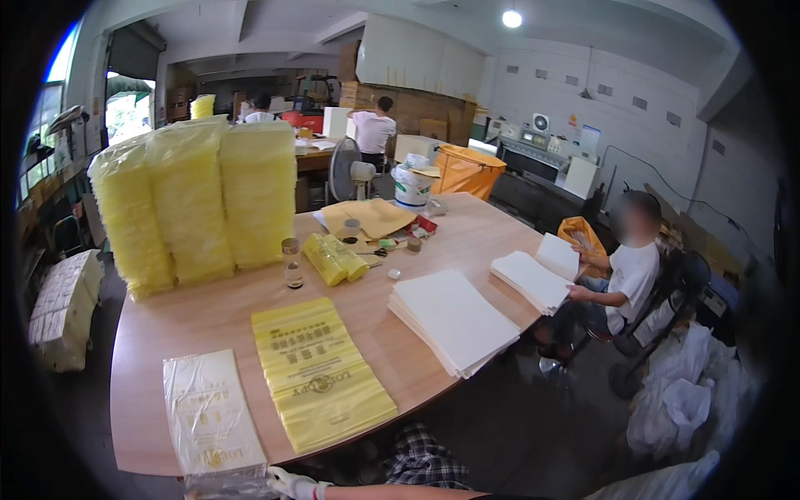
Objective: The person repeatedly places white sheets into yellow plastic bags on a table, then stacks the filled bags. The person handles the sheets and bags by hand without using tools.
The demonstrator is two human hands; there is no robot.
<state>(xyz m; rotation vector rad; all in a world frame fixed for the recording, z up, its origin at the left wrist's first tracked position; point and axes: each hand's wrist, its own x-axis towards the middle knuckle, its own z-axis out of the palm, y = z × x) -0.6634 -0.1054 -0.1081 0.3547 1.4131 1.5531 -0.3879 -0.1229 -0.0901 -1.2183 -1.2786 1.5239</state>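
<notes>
At the lower edge, my right hand (298,485), in a white glove, closes on the near right corner of a clear plastic bag (223,482). The bag has gold print and a cream-white stack inside. Its near end hangs over the table edge. The fingertips show only in part. To its right lies a flat stack of yellow printed plastic bags (325,375). My left hand does not show.
Tall yellow bundles (187,200) stand at the table's far left. A glass bottle (292,265), rolled yellow bags (333,258) and scissors (381,252) lie mid-table. A white paper stack (454,321) rests at right. A co-worker (635,279) handles sheets there.
</notes>
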